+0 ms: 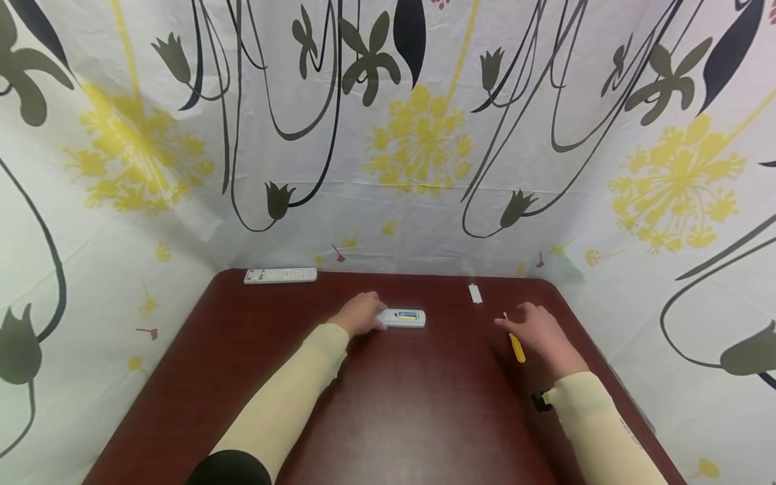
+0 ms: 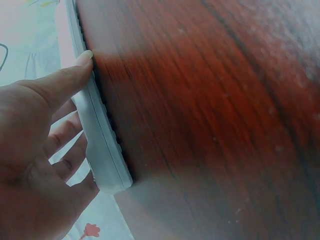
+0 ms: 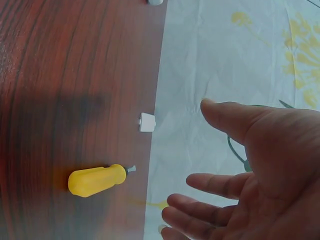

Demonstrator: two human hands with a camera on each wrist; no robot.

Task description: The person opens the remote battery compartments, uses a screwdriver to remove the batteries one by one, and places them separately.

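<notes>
My left hand (image 1: 360, 314) grips one end of a light-grey remote control (image 1: 394, 318), which lies back side up on the table. In the left wrist view, the thumb is on one long edge of the remote (image 2: 104, 150) and the fingers are on the other side. Its battery compartment (image 1: 409, 315) is uncovered, with something blue and yellow inside. Above a yellow-handled screwdriver (image 1: 517, 348) hovers my right hand (image 1: 541, 335), fingers spread and holding nothing. In the right wrist view the screwdriver (image 3: 97, 180) lies apart from the fingers. A small white battery cover (image 1: 475, 294) lies beyond it.
Another white remote control (image 1: 280, 275) lies at the far left edge of the dark red-brown table (image 1: 388, 417). A patterned cloth (image 1: 388, 168) with flowers and stems hangs behind the table and along both sides.
</notes>
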